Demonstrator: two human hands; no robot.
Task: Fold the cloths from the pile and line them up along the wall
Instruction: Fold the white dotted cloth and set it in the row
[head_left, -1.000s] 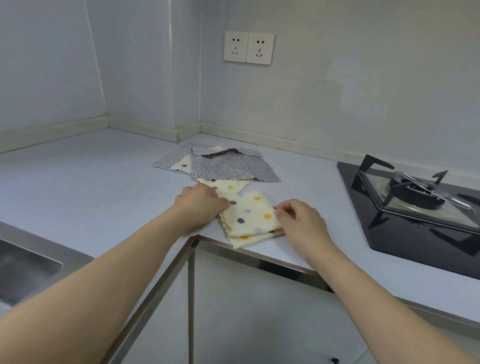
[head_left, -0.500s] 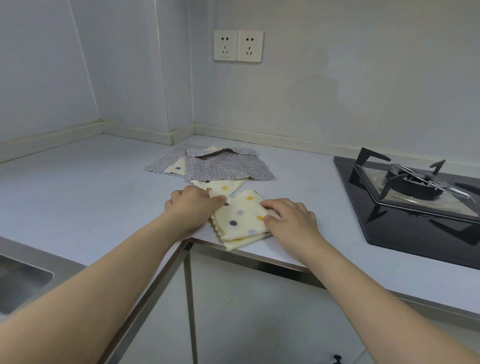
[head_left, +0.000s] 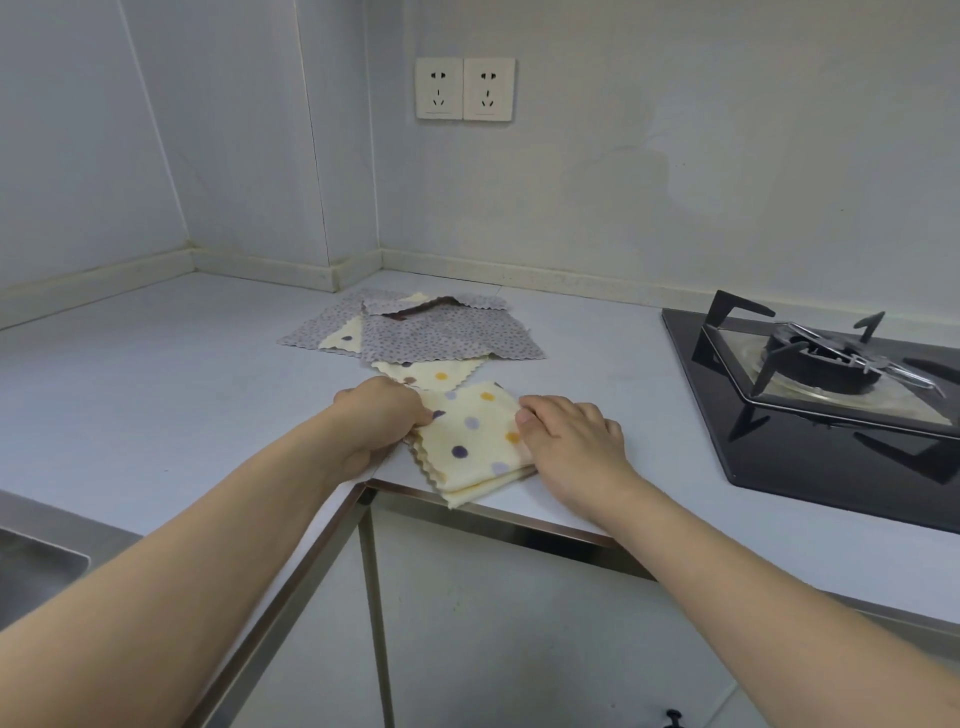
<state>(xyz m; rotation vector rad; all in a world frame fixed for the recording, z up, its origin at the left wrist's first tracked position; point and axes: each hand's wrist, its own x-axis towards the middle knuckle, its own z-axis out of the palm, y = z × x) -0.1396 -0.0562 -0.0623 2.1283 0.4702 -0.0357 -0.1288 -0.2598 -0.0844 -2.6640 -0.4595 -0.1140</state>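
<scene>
Nearest the counter's inner corner edge, the folded dotted cloth lies flat, its lower corner slightly overhanging. The left hand pinches the cloth's left edge with curled fingers; the right hand presses its right side with flat fingers. To finish well, I would square the layered edges before lifting. Beyond the cloth, the pile of unfolded cloths waits. The hob sits right of the cloth; beyond the pile rises the wall, with sockets.
</scene>
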